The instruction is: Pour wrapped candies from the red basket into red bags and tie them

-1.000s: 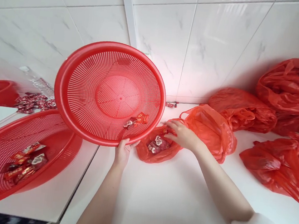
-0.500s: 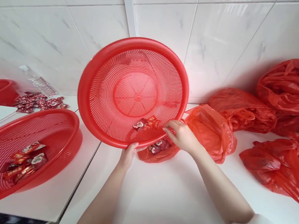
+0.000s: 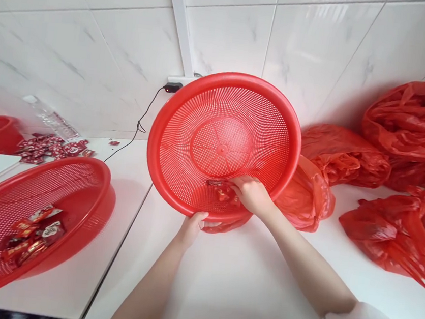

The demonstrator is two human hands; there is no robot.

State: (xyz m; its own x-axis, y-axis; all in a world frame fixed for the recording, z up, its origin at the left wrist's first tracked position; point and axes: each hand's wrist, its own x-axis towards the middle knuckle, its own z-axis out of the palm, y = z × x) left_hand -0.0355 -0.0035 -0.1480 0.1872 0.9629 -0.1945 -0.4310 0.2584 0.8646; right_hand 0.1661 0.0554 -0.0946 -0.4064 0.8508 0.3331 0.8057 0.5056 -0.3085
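My left hand grips the near rim of a red mesh plastic basket, thumb over the edge. The basket is tilted so its inside faces me. My right hand is inside, over the lower wall. Its fingers are closed together on small red wrapped packets, partly hiding them. Beneath the basket, a red plastic bag shows only its lower edge.
Another red mesh basket leans at left with several wrapped packets inside. More packets and a clear plastic bottle lie behind it. Red plastic bags crowd the right. A black cable hangs from a wall plug.
The tilted basket has shifted right and slightly down with my left hand. My right hand has moved from the rim into the basket. The bag below is now mostly covered.
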